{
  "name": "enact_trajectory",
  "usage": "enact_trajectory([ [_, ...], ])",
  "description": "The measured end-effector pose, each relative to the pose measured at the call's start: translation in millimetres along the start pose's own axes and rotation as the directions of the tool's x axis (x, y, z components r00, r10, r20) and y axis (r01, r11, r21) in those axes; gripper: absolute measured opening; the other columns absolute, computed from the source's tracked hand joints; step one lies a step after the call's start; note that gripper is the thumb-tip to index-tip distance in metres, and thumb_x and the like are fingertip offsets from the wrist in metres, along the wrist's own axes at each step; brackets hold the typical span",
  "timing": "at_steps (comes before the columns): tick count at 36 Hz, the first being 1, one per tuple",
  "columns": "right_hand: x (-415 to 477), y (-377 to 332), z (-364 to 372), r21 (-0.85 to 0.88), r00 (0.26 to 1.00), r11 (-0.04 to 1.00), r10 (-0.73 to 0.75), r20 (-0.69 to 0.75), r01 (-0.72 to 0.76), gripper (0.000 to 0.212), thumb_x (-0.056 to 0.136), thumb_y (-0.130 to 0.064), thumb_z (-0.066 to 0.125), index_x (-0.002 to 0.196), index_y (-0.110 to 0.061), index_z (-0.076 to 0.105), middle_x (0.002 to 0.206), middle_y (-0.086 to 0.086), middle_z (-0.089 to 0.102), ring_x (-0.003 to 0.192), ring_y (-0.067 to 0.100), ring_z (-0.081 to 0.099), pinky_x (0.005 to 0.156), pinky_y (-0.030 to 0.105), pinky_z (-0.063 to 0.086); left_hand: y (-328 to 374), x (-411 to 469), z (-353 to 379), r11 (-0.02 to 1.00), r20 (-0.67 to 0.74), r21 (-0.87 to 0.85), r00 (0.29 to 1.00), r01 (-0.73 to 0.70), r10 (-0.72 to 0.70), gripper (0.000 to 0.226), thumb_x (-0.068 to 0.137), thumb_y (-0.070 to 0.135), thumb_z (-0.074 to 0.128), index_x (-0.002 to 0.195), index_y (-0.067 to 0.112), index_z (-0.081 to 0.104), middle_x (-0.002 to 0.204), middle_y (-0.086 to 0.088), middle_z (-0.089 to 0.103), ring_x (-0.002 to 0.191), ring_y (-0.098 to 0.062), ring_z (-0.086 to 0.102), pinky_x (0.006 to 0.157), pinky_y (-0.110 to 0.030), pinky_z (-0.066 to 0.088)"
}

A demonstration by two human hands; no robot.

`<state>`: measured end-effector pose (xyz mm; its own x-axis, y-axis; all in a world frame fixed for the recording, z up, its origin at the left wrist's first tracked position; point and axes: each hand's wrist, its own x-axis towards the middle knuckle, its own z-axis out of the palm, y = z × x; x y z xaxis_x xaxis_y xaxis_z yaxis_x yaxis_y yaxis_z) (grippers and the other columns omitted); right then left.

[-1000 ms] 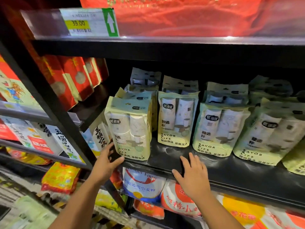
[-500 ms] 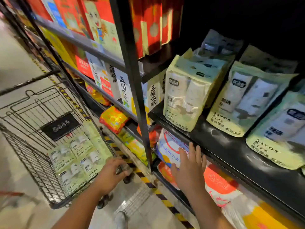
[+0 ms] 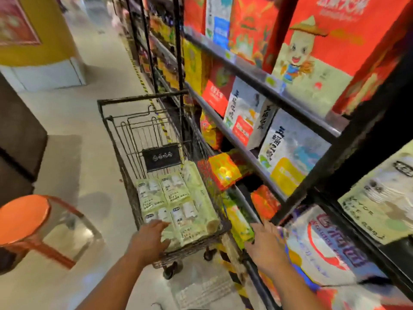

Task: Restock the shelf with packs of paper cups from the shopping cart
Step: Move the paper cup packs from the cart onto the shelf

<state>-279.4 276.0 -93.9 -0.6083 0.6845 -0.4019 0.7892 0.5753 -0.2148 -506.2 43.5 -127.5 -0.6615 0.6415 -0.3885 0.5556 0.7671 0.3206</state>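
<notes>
From the head camera, one wire shopping cart (image 3: pixel 143 98) stands in the aisle. Its basket holds the packs of paper cups (image 3: pixel 174 189): four pale green ones lie face up in a two-by-two block, and at least two more lie along the basket's right side, though blur makes the full count uncertain. One black sign (image 3: pixel 161 158) hangs on the cart's far wall, beyond the packs. The left hand (image 3: pixel 149 239) reaches over the cart's near edge with its fingers straight above the nearest left pack. Its grip is released, and I cannot tell whether it touches the pack. The right hand (image 3: pixel 266 245) is just right of the cart's near corner, in front of bagged goods on a low level of the shelf (image 3: pixel 263 88). Its fingers are extended, its grip is released and it holds nothing. Far right of the cart, one more cup pack (image 3: pixel 380 204) stands on the shelf, partly cut off by the frame. Left of the cart stands one orange stool (image 3: pixel 22 217).
</notes>
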Motion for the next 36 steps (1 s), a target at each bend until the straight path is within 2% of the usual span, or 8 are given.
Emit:
enact_trajectory([
  [4, 25, -63, 17, -0.03, 0.998, 0.999, -0.034, 0.058, 0.036, 0.061, 0.095, -0.051, 0.053, 0.148, -0.026, 0.038, 0.161, 0.008, 0.021, 0.148, 0.029, 0.022, 0.113, 0.046, 0.035, -52, 16, -22, 0.999, -0.033, 0.033, 0.999, 0.016, -0.015, 0.058, 0.094, 0.047, 0.056, 0.149, 0.034, 0.041, 0.157, 0.008, 0.038, 0.141, -0.022, 0.04, 0.11, -0.041, 0.043],
  [7, 39, -107, 22, -0.058, 0.992, 0.997, -0.049, 0.112, 0.056, 0.064, 0.096, -0.051, 0.052, 0.152, -0.023, 0.035, 0.164, 0.011, 0.016, 0.152, 0.032, 0.013, 0.118, 0.046, 0.03, -89, 29, -35, 1.0, -0.026, 0.016, 1.0, 0.011, -0.01, 0.058, 0.093, 0.051, 0.054, 0.147, 0.035, 0.043, 0.156, 0.007, 0.041, 0.139, -0.023, 0.041, 0.108, -0.042, 0.044],
  [11, 53, -155, 23, -0.083, 0.986, 0.993, -0.071, 0.15, 0.084, 0.063, 0.095, -0.045, 0.052, 0.152, -0.024, 0.034, 0.164, 0.011, 0.017, 0.151, 0.033, 0.015, 0.117, 0.045, 0.03, -123, 43, -51, 1.0, -0.058, 0.013, 0.998, 0.013, -0.013, 0.056, 0.093, 0.054, 0.054, 0.145, 0.036, 0.044, 0.152, 0.007, 0.044, 0.135, -0.021, 0.044, 0.106, -0.042, 0.045],
  [14, 64, -177, 24, -0.115, 0.978, 0.987, -0.09, 0.188, 0.113, 0.062, 0.096, -0.044, 0.052, 0.152, -0.025, 0.034, 0.167, 0.01, 0.01, 0.153, 0.033, 0.01, 0.119, 0.043, 0.026, -135, 53, -59, 0.999, -0.092, 0.05, 0.996, 0.02, -0.015, 0.055, 0.096, 0.051, 0.052, 0.147, 0.032, 0.043, 0.151, 0.005, 0.045, 0.135, -0.022, 0.043, 0.103, -0.041, 0.044],
  [18, 84, -189, 24, -0.142, 0.974, 0.983, -0.081, 0.213, 0.113, 0.066, 0.096, -0.044, 0.053, 0.155, -0.024, 0.031, 0.167, 0.01, 0.008, 0.153, 0.031, 0.009, 0.12, 0.038, 0.025, -141, 69, -59, 0.998, -0.15, 0.04, 0.988, 0.054, -0.048, 0.052, 0.096, 0.044, 0.053, 0.144, 0.025, 0.049, 0.148, 0.001, 0.05, 0.136, -0.026, 0.043, 0.102, -0.042, 0.043],
  [28, 171, -194, 46, -0.177, 0.95, 0.974, -0.084, 0.3, 0.142, 0.067, 0.093, -0.039, 0.057, 0.153, -0.021, 0.034, 0.161, 0.011, 0.021, 0.147, 0.032, 0.021, 0.118, 0.04, 0.029, -140, 110, -27, 0.995, -0.088, 0.033, 0.992, 0.094, -0.091, 0.054, 0.098, 0.048, 0.049, 0.147, 0.026, 0.046, 0.145, -0.001, 0.053, 0.134, -0.027, 0.045, 0.101, -0.042, 0.046],
  [31, 204, -196, 59, -0.162, 0.923, 0.974, -0.088, 0.374, 0.158, 0.07, 0.091, -0.041, 0.054, 0.153, -0.021, 0.033, 0.159, 0.009, 0.026, 0.147, 0.03, 0.022, 0.117, 0.04, 0.029, -138, 126, -31, 0.976, -0.094, 0.109, 0.98, 0.186, -0.176, 0.05, 0.094, 0.045, 0.056, 0.139, 0.023, 0.055, 0.139, -0.002, 0.058, 0.129, -0.029, 0.051, 0.101, -0.045, 0.043],
  [36, 260, -200, 57, -0.08, 0.887, 0.982, -0.118, 0.445, 0.171, 0.071, 0.087, -0.044, 0.053, 0.151, -0.019, 0.037, 0.16, 0.008, 0.028, 0.149, 0.031, 0.021, 0.119, 0.042, 0.027, -130, 162, -38, 0.944, -0.104, 0.115, 0.949, 0.308, -0.297, 0.048, 0.088, 0.039, 0.065, 0.13, 0.018, 0.064, 0.128, -0.006, 0.066, 0.12, -0.034, 0.058, 0.097, -0.049, 0.047],
])
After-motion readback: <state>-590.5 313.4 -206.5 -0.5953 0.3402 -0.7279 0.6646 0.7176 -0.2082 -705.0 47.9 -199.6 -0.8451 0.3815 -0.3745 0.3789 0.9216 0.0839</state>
